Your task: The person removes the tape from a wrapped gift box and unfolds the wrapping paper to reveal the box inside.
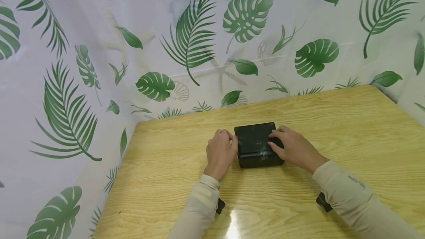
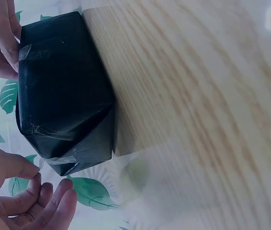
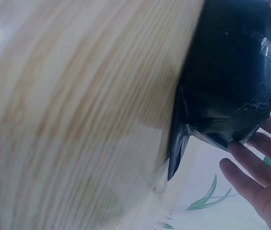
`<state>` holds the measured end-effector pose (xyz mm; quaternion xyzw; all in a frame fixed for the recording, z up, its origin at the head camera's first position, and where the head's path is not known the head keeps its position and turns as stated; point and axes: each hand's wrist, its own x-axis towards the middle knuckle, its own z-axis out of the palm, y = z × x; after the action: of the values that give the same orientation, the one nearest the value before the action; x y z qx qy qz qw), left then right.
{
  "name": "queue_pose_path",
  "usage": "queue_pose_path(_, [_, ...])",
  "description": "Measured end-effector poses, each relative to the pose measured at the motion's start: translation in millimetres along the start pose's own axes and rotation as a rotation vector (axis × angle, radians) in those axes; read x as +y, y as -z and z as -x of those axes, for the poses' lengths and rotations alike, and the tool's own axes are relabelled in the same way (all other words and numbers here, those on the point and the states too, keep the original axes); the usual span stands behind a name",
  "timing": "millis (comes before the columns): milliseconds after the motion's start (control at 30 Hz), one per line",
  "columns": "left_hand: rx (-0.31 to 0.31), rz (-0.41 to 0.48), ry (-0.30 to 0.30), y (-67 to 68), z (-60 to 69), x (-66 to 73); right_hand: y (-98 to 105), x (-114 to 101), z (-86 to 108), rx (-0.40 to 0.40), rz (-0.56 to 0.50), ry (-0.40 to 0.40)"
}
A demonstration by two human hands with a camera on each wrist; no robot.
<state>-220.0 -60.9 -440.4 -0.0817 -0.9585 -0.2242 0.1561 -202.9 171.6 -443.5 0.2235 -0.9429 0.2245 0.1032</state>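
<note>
A black-wrapped box-shaped package (image 1: pixel 254 139) lies on the wooden table between the two hands. At its left end my left hand (image 1: pixel 221 154) pinches a small bit of clear tape (image 2: pixel 41 164) between thumb and index finger, beside the folded end. My right hand (image 1: pixel 297 149) rests its fingertips on the package's right end and top edge, fingers spread and fairly straight in the right wrist view. On that end a loose flap of wrapping (image 3: pixel 176 151) juts out near the table, with a curl of clear tape (image 3: pixel 160 184) at its tip.
The wood-grain table (image 1: pixel 159 165) reaches back to a white curtain (image 1: pixel 206 47) printed with green leaves. Dark wrist-worn pieces show beside the left sleeve (image 1: pixel 199 198) and the right sleeve (image 1: pixel 355 194).
</note>
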Motion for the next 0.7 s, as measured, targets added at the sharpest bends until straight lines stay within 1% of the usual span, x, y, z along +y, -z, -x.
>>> queue_pose_path(167, [0.012,0.029,0.018,-1.3,1.7,-2.8,0.7,-0.4,0.1,-0.009,0.005,-0.008])
queue_pose_path(433, [0.038,0.035,0.018,0.4,5.0,-5.8,2.6,-1.6,0.3,-0.015,0.008,-0.001])
queue_pose_path(633, [0.029,0.036,0.051,3.3,6.5,-7.2,3.5,-2.6,-0.5,-0.020,-0.003,-0.005])
queue_pose_path(700, [0.027,0.039,0.050,4.1,7.3,-7.7,2.9,-2.7,-0.2,-0.027,-0.003,-0.012])
